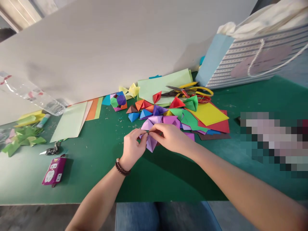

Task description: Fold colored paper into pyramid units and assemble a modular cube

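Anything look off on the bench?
Mainly the clear plastic bottle at far left: it lies tilted against the white board instead of standing upright, and looks out of place beside the craft paper. Small paper flecks are also scattered across the green mat.

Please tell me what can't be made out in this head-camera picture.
Head view:
- Purple paper: folds hidden by the left hand and right hand.
- Pixelated patch: blur hides what lies there.
- White cloth: cut off by the top edge.
- Tiny specks: too small to identify.
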The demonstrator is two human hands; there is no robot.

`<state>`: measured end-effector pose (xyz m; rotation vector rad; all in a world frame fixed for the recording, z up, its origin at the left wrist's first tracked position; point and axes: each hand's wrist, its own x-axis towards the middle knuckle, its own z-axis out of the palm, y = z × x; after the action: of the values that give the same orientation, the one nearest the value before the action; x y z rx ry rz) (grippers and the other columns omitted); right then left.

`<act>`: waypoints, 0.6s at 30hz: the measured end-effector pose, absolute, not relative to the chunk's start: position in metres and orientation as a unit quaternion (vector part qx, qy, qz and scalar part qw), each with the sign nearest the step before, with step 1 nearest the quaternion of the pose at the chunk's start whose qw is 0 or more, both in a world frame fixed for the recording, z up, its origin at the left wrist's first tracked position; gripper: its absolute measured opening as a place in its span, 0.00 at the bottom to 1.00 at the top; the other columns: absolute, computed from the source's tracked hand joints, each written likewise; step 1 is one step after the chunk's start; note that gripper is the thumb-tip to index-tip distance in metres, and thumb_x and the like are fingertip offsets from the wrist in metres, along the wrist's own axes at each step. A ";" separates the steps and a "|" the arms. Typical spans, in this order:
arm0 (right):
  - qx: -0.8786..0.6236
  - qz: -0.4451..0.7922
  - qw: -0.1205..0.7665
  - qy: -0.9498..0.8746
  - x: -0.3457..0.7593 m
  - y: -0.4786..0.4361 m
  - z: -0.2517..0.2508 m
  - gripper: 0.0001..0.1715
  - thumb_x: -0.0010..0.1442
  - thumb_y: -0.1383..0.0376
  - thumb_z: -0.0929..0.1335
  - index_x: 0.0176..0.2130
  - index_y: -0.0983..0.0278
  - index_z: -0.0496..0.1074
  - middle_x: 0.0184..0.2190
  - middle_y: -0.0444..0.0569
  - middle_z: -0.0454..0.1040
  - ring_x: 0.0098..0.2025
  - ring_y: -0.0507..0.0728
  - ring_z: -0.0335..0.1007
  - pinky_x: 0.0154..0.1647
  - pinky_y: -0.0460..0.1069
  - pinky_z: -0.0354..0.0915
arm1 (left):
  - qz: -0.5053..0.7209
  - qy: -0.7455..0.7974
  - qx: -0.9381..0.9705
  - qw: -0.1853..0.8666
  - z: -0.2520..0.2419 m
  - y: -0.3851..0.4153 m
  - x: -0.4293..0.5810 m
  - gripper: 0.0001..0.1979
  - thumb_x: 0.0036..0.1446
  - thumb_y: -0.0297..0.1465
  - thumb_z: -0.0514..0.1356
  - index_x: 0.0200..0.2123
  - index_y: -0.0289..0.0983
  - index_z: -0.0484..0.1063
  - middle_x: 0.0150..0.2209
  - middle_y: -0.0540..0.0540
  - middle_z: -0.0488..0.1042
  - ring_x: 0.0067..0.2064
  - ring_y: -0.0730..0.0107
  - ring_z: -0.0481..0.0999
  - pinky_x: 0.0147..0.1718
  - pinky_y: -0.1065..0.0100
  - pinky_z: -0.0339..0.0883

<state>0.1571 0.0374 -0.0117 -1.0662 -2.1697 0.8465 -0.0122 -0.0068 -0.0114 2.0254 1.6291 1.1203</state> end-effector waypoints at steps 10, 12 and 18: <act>-0.371 0.173 0.302 -0.861 0.155 0.031 -0.009 0.09 0.63 0.70 0.63 0.31 0.63 0.68 0.27 0.47 0.74 0.28 0.55 0.70 0.27 0.48 0.57 | 0.385 0.577 0.699 0.174 -0.010 -0.011 -0.009 0.05 0.57 0.24 0.57 0.31 0.36 0.74 0.30 0.47 0.77 0.31 0.72 0.75 0.30 0.72 0.69; -0.366 0.176 0.299 -0.863 0.156 0.030 -0.010 0.09 0.63 0.70 0.63 0.31 0.63 0.67 0.27 0.47 0.73 0.28 0.55 0.69 0.27 0.48 0.57 | 0.385 0.578 0.696 0.183 -0.009 -0.012 -0.008 0.05 0.56 0.24 0.58 0.30 0.36 0.73 0.29 0.48 0.77 0.30 0.72 0.74 0.30 0.72 0.68; -0.374 0.116 0.281 -0.876 0.154 0.025 -0.015 0.09 0.63 0.70 0.63 0.29 0.63 0.65 0.25 0.47 0.71 0.27 0.56 0.69 0.26 0.49 0.55 | 0.364 0.573 0.725 0.116 -0.015 -0.015 -0.008 0.07 0.55 0.23 0.57 0.26 0.36 0.69 0.26 0.49 0.74 0.28 0.73 0.71 0.27 0.72 0.62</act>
<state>0.1537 0.0249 -0.0151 -1.0034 -2.3482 0.3122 -0.0083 -0.0150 -0.0149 2.1224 1.6795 1.0666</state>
